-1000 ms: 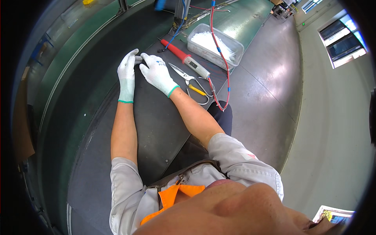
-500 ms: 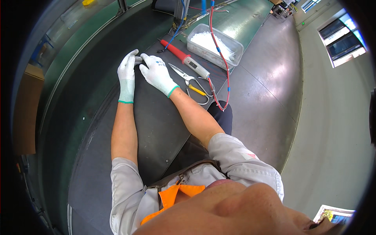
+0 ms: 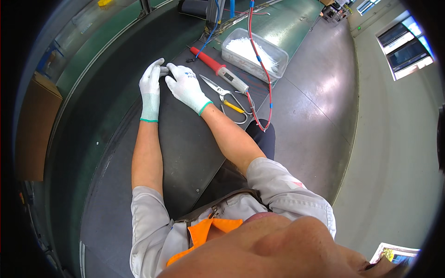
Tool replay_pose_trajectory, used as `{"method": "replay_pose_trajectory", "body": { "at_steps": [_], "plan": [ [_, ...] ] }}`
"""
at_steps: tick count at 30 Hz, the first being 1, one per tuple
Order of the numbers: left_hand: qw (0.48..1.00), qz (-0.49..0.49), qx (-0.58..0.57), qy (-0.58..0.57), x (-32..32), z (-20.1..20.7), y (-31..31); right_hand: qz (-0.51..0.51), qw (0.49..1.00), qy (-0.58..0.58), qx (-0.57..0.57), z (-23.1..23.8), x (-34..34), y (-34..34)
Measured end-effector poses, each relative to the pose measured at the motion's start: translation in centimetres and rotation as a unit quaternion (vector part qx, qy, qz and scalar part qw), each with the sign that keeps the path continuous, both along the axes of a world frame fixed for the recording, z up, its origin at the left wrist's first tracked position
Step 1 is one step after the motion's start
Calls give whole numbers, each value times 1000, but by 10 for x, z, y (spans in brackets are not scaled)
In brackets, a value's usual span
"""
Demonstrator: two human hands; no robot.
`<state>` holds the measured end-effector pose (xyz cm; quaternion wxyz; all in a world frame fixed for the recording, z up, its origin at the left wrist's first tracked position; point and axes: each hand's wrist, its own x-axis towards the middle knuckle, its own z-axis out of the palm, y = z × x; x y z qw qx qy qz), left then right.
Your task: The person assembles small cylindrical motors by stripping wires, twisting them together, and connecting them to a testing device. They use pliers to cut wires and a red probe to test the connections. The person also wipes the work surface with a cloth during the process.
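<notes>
Both my hands wear white knit gloves with green cuffs and rest close together on the dark tabletop [image 3: 178,153]. My left hand [image 3: 150,83] lies on its edge with its fingers stretched forward and slightly bent. Beside it, my right hand [image 3: 185,85] is palm down, thumb apart from the fingers, its fingertips near or touching those of the left. I see nothing held in either; the space between the fingertips is partly hidden. Right of my right hand lie scissors [image 3: 222,92] with a yellow-wrapped handle. Past them is a red and grey corded hand tool [image 3: 222,72].
A clear plastic bin [image 3: 278,69] of white strips stands at the far right of the table. A red cable [image 3: 269,92] hangs beside it. On the left runs a green belt [image 3: 74,153], with a cardboard box [image 3: 39,129] beyond. A metal post [image 3: 212,18] rises at the back.
My hands have stayed in place. The cardboard box at the left shows slightly further right and lower, and a white speck on the belt has shifted a little toward me.
</notes>
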<state>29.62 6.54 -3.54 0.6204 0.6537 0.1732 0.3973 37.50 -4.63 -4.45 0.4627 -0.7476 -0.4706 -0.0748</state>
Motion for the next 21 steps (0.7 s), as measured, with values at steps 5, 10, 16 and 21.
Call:
{"method": "replay_pose_trajectory", "body": {
  "at_steps": [5,10,16,21],
  "plan": [
    [1000,3,-8,3,-2,-1,2,4,1000,10,-12,5,-4,-1],
    [1000,0,3,2,0,-2,3,4,1000,11,-5,4,-2,-1],
    [1000,-3,3,-3,-1,-1,3,4,1000,5,2,4,-3,-1],
    [1000,2,7,3,-2,2,0,2,1000,15,-25,4,-2,-1]
  ]
}}
